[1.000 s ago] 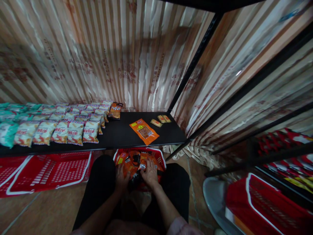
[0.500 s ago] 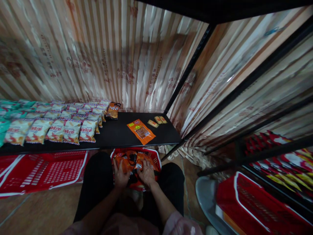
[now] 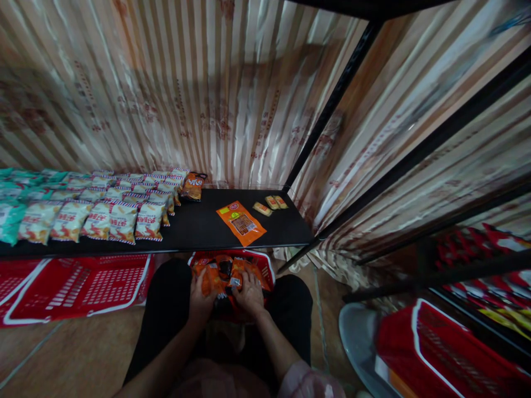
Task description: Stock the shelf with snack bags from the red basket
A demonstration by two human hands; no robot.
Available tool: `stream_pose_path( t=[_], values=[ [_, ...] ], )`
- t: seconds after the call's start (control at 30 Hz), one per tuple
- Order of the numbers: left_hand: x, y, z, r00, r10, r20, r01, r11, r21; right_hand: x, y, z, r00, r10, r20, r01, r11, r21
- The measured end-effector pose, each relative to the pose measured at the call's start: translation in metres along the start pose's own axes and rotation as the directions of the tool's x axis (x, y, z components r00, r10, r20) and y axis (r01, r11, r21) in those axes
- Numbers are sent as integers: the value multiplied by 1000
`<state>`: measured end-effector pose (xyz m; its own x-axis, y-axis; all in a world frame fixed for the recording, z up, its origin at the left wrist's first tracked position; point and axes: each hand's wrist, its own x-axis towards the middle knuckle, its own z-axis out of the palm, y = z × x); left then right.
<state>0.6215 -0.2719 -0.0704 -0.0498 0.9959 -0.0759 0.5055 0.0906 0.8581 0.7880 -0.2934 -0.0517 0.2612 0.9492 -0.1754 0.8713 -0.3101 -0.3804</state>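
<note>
Between my knees is a red basket (image 3: 269, 264) with several orange snack bags in it. My left hand (image 3: 201, 296) is in its left side, fingers and thumb curled around an orange snack bag (image 3: 212, 280). On the right, my right hand (image 3: 251, 294) lies over another orange bag (image 3: 238, 269), its fingers extended and a little apart. Dark packets show between the two hands. Just beyond the basket, a flat orange packet (image 3: 240, 222) lies on the black shelf (image 3: 194, 226).
White snack bags (image 3: 124, 221) and green ones (image 3: 10, 218) stand in rows along the shelf's left. Small yellowish packets (image 3: 271, 203) and a brown-orange bag (image 3: 193, 186) lie farther back. Red baskets (image 3: 95, 282) sit below left; another basket (image 3: 398, 337) and a grey stool (image 3: 357, 337) are right.
My left hand's fingers have gone from lying spread on the bags to curling around one. My right hand has barely moved. The view has shifted slightly.
</note>
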Motion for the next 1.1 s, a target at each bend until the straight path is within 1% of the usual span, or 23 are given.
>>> stream_pose_path(
  t=[0.1, 0.23, 0.33, 0.4, 0.43, 0.5, 0.57, 0.6, 0.67, 0.77, 0.83, 0.9, 0.97, 1.0, 1.03, 1.1],
  values=[
    [-7, 12, -8, 1000, 31, -5, -31, 999, -37, 2, 3, 1, 1000, -9, 18, 9, 1000, 11],
    [-13, 28, -15, 998, 61, 2, -60, 991, -118, 6, 4, -2, 1000, 16, 27, -18, 997, 72],
    [-16, 39, -16, 999, 53, -2, -52, 969, -243, 8, 2, -8, 999, 8, -51, 2, 984, 180],
    [-17, 46, -15, 999, 39, -1, -37, 946, -321, 7, -1, -15, 993, -13, -118, 50, 948, 313],
    [-17, 49, -15, 999, 34, -3, -33, 937, -349, 6, -4, -18, 991, -19, -130, 70, 913, 403],
    [-17, 55, -15, 999, 28, -22, -34, 925, -379, 2, -10, -25, 996, -17, -86, 66, 793, 606],
    [-15, 61, -15, 998, 20, -65, -43, 925, -378, -3, -17, -30, 1000, -20, 22, -4, 634, 773],
    [-13, 63, -15, 996, 12, -86, -43, 928, -369, -5, -20, -31, 996, -22, 81, -55, 557, 829],
    [-11, 66, -15, 993, 5, -122, -46, 939, -339, -9, -26, -31, 983, -1, 184, -166, 425, 890],
    [-8, 67, -12, 986, 35, -163, -83, 953, -292, -14, -31, -27, 949, 75, 305, -314, 254, 915],
    [-7, 67, -10, 981, 67, -180, -115, 955, -272, -17, -34, -24, 933, 101, 345, -357, 147, 922],
    [-6, 66, -8, 980, 81, -183, -127, 958, -256, -19, -37, -23, 930, 74, 359, -363, 44, 931],
    [-6, 66, -6, 980, 86, -179, -128, 964, -234, -21, -39, -24, 935, 20, 354, -353, -35, 935],
    [-6, 66, -5, 980, 87, -179, -126, 967, -221, -22, -40, -26, 938, 7, 345, -345, -52, 937],
    [-6, 65, -5, 980, 89, -179, -126, 970, -207, -22, -41, -27, 942, 7, 335, -334, -53, 941],
    [-5, 63, -4, 980, 124, -159, -150, 975, -166, -22, -41, -31, 950, 34, 310, -309, -25, 951]
  ],
)
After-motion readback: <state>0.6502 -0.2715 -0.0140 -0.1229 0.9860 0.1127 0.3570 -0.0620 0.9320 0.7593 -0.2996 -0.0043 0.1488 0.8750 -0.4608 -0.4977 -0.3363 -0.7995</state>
